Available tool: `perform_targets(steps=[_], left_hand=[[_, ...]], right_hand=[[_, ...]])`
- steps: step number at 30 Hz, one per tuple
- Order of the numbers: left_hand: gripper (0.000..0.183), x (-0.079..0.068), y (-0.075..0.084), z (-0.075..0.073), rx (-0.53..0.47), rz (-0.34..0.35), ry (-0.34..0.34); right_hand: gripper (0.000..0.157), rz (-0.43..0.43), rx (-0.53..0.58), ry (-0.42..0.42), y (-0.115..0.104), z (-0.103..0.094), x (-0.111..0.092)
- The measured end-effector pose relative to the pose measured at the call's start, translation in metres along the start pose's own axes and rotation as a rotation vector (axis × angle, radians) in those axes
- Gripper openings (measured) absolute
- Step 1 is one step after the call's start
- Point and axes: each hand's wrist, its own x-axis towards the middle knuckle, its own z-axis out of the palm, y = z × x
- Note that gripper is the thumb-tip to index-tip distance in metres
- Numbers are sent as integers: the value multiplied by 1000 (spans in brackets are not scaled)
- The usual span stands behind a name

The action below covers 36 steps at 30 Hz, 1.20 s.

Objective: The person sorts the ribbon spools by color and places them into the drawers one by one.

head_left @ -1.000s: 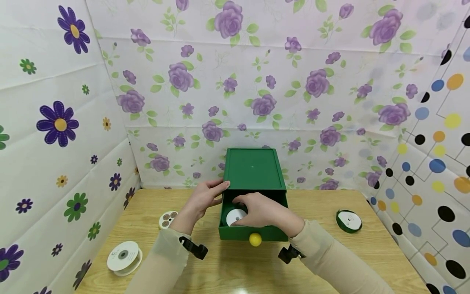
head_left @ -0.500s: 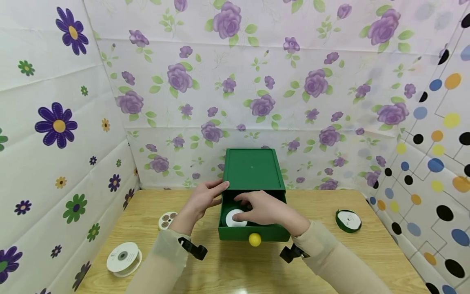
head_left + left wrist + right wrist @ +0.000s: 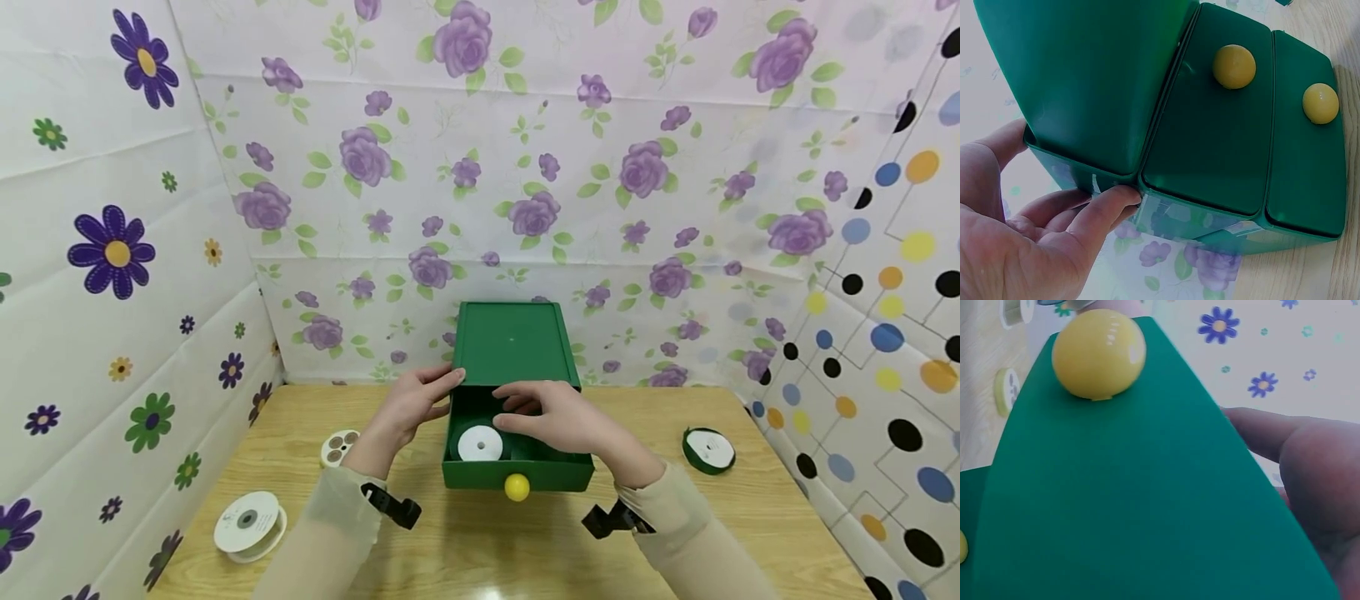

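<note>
A green drawer cabinet [image 3: 512, 343] stands at the back middle of the table, its top drawer [image 3: 480, 477] pulled out by a yellow knob's side. Inside that drawer, at the left, lies a white-faced ribbon spool [image 3: 480, 443]. My left hand [image 3: 405, 407] rests on the cabinet's left side, thumb at the top corner and fingers against the side wall. Over the drawer's right part hovers my right hand [image 3: 558, 417], fingers loosely bent and apart, holding nothing. The right wrist view has the drawer front [image 3: 1122, 487] large, with part of the right hand [image 3: 1322, 469] behind it.
Two lower drawers with yellow knobs [image 3: 1235, 66] are closed. On the table's left are a white spool [image 3: 250, 527] and a small spool with brown circles [image 3: 340, 448]. A green ribbon roll [image 3: 708, 451] lies at the right. Patterned cloth walls surround the table.
My right hand has let go of the spool in the drawer and moved up and right, away from it. The left hand stays at the cabinet's side.
</note>
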Motion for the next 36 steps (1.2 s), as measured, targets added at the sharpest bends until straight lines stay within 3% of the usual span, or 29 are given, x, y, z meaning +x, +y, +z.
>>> perform_targets(steps=[8, 14, 21, 27, 36], left_hand=[[67, -1, 0, 0, -13, 6, 8], [67, -2, 1, 2, -13, 12, -1], [67, -2, 0, 0, -19, 14, -2], [68, 0, -1, -1, -18, 17, -4], [64, 0, -1, 0, -14, 18, -7]], right_hand=[[46, -28, 107, 84, 10, -5, -13], [41, -55, 259, 139, 20, -3, -21], [37, -98, 422, 265, 29, -1, -31], [40, -103, 526, 387, 39, -2, -38], [49, -54, 606, 438, 61, -8, -51]])
